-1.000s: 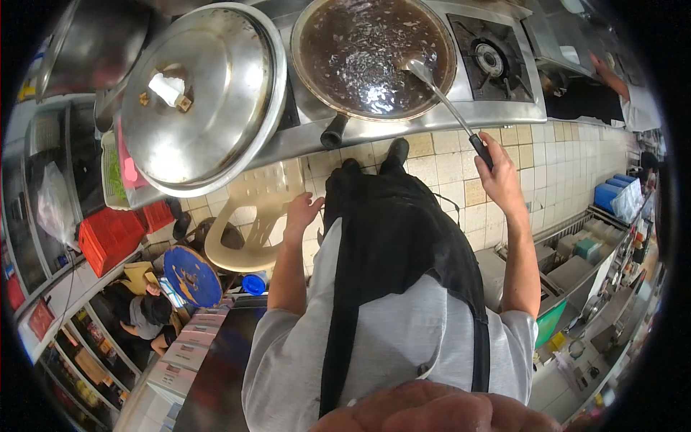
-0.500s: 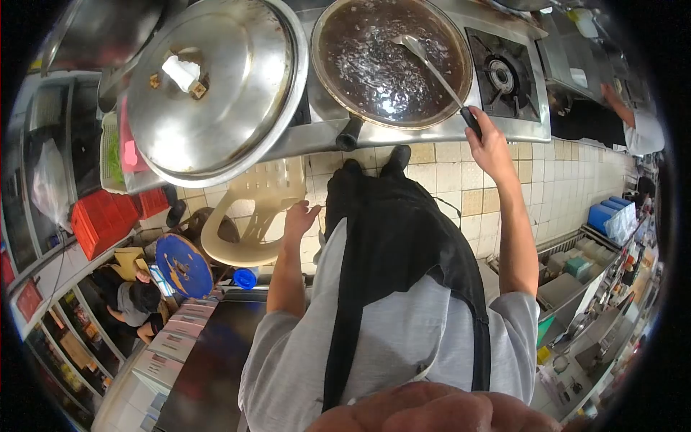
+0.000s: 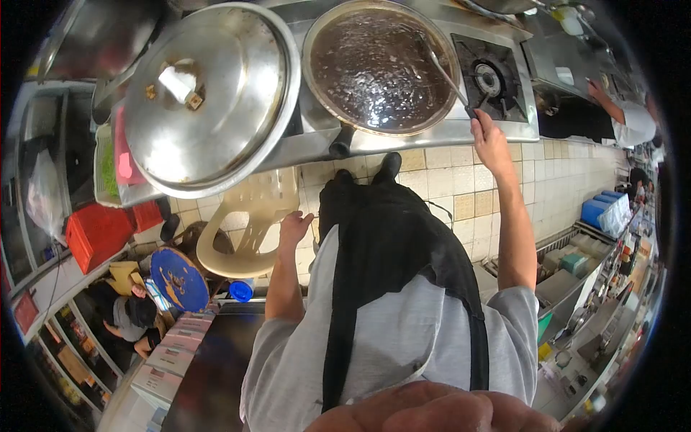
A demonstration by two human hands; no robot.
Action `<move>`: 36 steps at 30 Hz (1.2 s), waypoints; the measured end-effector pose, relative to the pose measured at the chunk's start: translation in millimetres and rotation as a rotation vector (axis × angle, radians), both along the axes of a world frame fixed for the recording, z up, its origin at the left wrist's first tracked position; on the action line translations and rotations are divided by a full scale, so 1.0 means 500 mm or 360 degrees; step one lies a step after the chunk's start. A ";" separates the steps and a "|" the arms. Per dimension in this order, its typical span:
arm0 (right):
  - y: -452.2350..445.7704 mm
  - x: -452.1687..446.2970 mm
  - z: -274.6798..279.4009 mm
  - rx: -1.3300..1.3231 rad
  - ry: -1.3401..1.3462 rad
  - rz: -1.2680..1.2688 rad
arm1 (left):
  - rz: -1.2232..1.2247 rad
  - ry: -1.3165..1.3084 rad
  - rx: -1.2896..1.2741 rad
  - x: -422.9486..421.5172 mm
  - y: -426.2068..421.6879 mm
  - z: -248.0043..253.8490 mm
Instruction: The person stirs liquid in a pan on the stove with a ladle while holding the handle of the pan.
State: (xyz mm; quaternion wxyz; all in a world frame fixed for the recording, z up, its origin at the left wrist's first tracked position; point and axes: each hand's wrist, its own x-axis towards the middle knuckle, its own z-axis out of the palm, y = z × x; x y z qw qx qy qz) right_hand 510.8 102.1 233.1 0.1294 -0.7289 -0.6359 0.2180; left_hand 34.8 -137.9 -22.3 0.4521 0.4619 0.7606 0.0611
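Note:
My right hand (image 3: 493, 146) is closed around the black handle of a long metal cooking spoon (image 3: 451, 85). The spoon slants into a wide pan (image 3: 317, 99) of dark brown, bubbling liquid (image 3: 378, 61), its head mostly hidden at the pan's right side. A stubby black handle (image 3: 342, 142) sticks out from the pan's near edge. My left hand (image 3: 294, 229) hangs beside my apron (image 3: 392, 252), fingers loosely bent and apart, with nothing in them. Nearest to it is a cream plastic chair (image 3: 248, 209).
A large domed lid (image 3: 209, 101) covers a pot left of the pan. At right is a bare gas burner (image 3: 489, 75). Red crates (image 3: 97, 229) and a blue round stool (image 3: 178, 279) stand left. One person (image 3: 133, 317) sits lower left; another person's arm (image 3: 610, 108) shows far right.
The spoon's head has moved from the middle of the liquid toward the pan's right side, and my right hand has shifted slightly right. The whole view has tilted a little.

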 end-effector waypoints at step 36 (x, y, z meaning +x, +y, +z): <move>-0.155 -0.058 0.024 -0.0652 0.0795 -0.0002 | -0.0180 0.0035 -0.0055 0.014 -0.027 0.006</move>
